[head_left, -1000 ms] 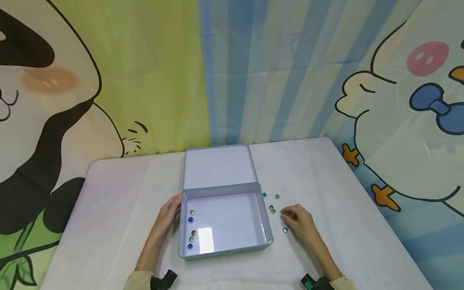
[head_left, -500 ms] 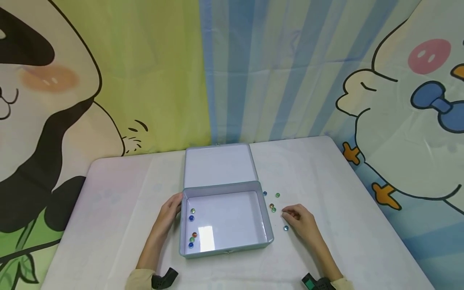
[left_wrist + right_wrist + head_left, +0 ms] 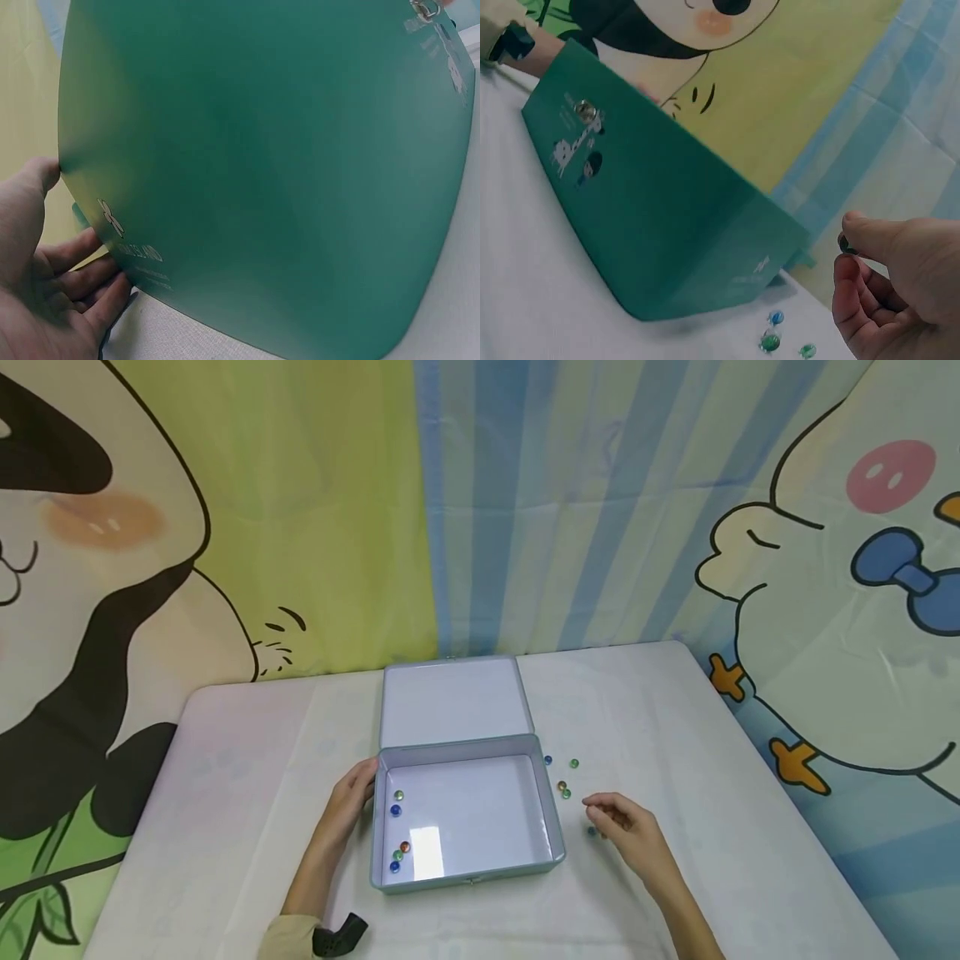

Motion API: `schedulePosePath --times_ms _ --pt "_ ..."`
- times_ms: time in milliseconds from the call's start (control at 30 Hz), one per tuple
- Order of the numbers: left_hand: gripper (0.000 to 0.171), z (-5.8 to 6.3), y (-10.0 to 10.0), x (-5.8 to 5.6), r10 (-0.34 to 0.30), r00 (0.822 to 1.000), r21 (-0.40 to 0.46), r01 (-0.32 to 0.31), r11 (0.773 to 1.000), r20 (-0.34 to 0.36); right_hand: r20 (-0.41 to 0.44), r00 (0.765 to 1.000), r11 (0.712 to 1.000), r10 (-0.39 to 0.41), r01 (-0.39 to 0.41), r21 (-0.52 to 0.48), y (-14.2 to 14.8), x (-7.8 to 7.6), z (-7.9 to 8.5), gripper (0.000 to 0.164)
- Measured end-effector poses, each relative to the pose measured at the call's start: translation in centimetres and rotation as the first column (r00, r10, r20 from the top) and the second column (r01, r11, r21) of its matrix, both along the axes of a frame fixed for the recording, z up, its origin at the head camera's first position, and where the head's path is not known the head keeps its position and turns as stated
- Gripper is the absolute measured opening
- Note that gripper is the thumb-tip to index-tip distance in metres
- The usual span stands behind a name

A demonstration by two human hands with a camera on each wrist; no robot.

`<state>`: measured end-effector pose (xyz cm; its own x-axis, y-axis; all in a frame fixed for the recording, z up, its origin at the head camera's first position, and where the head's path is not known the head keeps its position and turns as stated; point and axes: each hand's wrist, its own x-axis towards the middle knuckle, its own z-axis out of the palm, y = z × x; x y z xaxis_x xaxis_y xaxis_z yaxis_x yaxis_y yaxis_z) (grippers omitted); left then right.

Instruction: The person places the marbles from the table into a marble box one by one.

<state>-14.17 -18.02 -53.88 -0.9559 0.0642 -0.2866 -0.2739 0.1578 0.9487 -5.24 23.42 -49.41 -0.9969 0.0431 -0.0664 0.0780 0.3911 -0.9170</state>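
Note:
A shallow green metal tin box (image 3: 468,882) lies with its hinged lid (image 3: 454,702) folded back. My left hand (image 3: 349,802) holds the box at its left wall; in the left wrist view the thumb is at the rim and the fingertips lie along the lower edge. Right of the box, my right hand (image 3: 630,835) pinches a dark greenish glass marble (image 3: 844,243) between thumb and forefinger, its other fingers curled. Inside the box, along the left side, lie several marbles, among them a blue marble (image 3: 395,867), an orange marble (image 3: 405,847) and a green marble (image 3: 398,796).
Several loose marbles lie right of the box, including a blue marble (image 3: 548,760), a green marble (image 3: 574,763) and an orange marble (image 3: 562,786). A light blue marble (image 3: 592,832) is partly behind the right hand. A cartoon curtain (image 3: 337,527) hangs behind the white-covered table (image 3: 247,777).
My right hand has turned and risen slightly, now partly covering the light blue marble. Inside the box, the orange marble has rolled a little toward the front right. The left hand stays put.

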Motion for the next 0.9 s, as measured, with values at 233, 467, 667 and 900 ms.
schedulePosePath --times_ms 233,467,667,900 --pt "0.065 0.0 0.0 0.1 -0.002 1.0 0.007 0.002 1.0 -0.008 -0.078 0.993 0.993 0.089 -0.095 -0.072 -1.4 1.6 2.3 0.019" --pt "0.065 0.3 -0.1 0.0 0.0 1.0 0.004 0.0 1.0 -0.012 -0.206 0.951 0.966 0.231 -0.249 -0.066 -2.4 1.9 3.5 0.017" --pt "0.065 0.4 -0.1 0.1 -0.001 1.0 -0.006 0.001 1.0 -0.009 -0.211 0.905 0.925 0.369 -0.379 -0.006 -3.2 0.7 3.6 0.016" --pt "0.067 0.1 0.0 -0.1 0.009 1.0 -0.007 -0.009 1.0 0.006 -0.227 0.801 0.832 0.555 -0.544 0.114 -4.0 -0.5 4.1 0.013"
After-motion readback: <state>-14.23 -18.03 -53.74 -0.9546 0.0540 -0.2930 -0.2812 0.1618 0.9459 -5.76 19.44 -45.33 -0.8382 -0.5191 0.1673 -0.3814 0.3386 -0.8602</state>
